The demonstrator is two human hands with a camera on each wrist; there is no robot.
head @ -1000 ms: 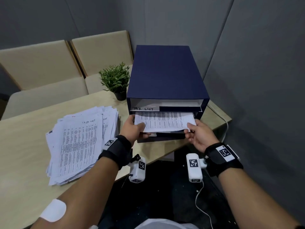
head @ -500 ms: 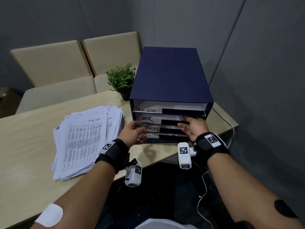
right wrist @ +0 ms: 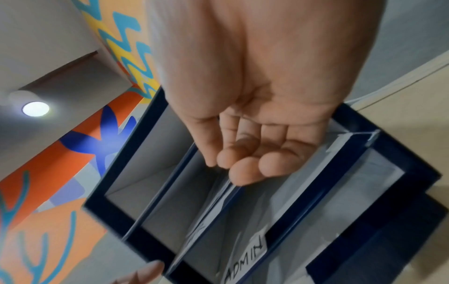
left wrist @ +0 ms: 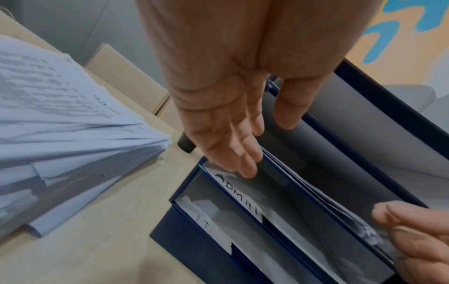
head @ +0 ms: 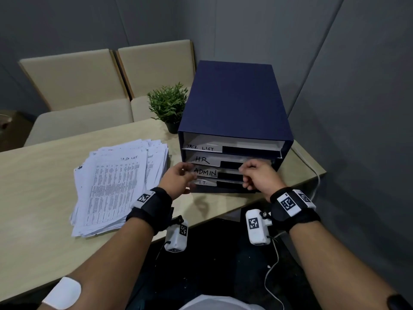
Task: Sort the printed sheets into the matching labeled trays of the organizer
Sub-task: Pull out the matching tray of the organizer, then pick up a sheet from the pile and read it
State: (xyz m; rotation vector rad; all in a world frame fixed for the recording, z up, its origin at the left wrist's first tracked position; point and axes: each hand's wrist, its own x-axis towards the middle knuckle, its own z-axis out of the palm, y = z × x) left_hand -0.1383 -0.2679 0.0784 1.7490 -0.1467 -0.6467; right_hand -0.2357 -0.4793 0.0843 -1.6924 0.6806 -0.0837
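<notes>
**Both hands at the organizer's front, stack waiting on the counter**

On the left of the counter [head: 33,180] lies the stack [head: 116,186] of printed sheets, loosely fanned, its top page headed "TASK LIST". Behind it, near the organizer's left rear corner, stands a small plant [head: 167,104] in a dark pot.

The left hand [head: 176,180] is at the left front of the organizer [head: 234,101], by the ADMIN tray [head: 205,172]. In the left wrist view its fingers [left wrist: 233,142] are straight and loosely spread, tips just at the front edge above the ADMIN label, holding nothing.

The organizer is dark blue and sits at the right end of the counter, with four trays labelled, top to bottom, TASK LIST [head: 201,147], HR [head: 202,159], ADMIN and IT [head: 203,182]. White sheets show inside the trays.

The right hand [head: 259,175] is at the right front, level with the HR and ADMIN trays. Its fingers [right wrist: 243,165] are loosely curled toward the palm and grip nothing; the tips sit close to the edges of the sheets in a tray, though whether they touch cannot be told.
</notes>
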